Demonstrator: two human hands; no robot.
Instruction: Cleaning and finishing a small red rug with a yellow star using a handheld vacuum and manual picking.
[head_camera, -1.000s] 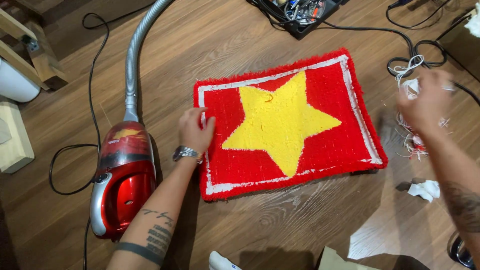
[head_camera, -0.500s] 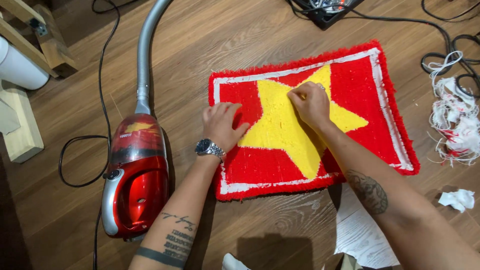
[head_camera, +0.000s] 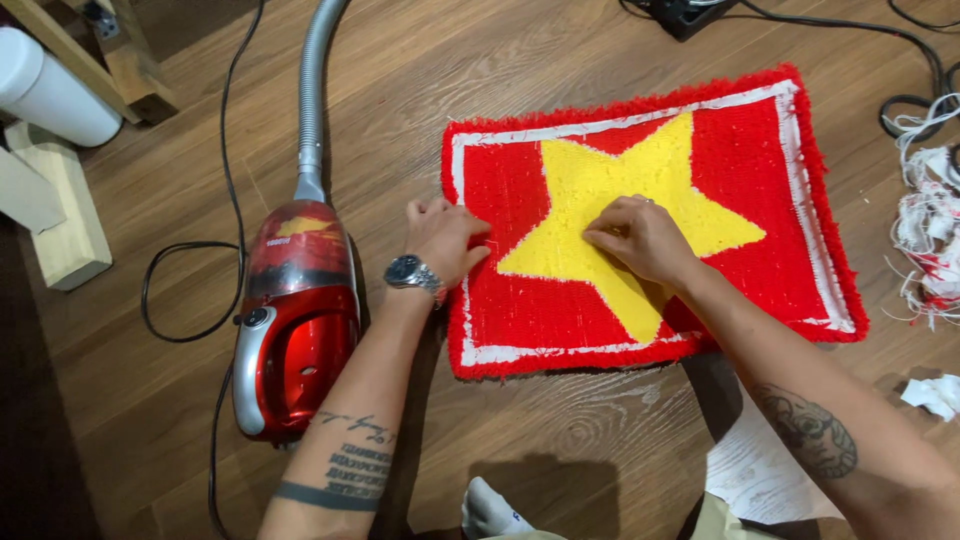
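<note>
While the left hand (head_camera: 445, 238) lies palm-down with its fingers loosely spread on the left edge of the tufted rug (head_camera: 650, 215), grasping nothing, the right hand (head_camera: 640, 238) rests on the middle of the same rug with its fingertips drawn together against the pile; whether they pinch a strand there cannot be told. The rug is red with a white border and a large yellow star (head_camera: 620, 200), and it lies flat on the wooden floor (head_camera: 180, 430); the right hand's fingers sit on the star's lower left part. A metal wristwatch (head_camera: 410, 272) sits on the left wrist, just behind that hand. Close to the left of the left forearm stands a red canister vacuum cleaner (head_camera: 295, 320), its grey hose (head_camera: 315, 90) running away past the hand and its black cord (head_camera: 185, 290) looping farther left. Well to the right of the right hand, beyond the rug's edge, lies a heap of white and red yarn scraps (head_camera: 930, 230). A sheet of white paper (head_camera: 755, 470) lies under the right forearm.
</note>
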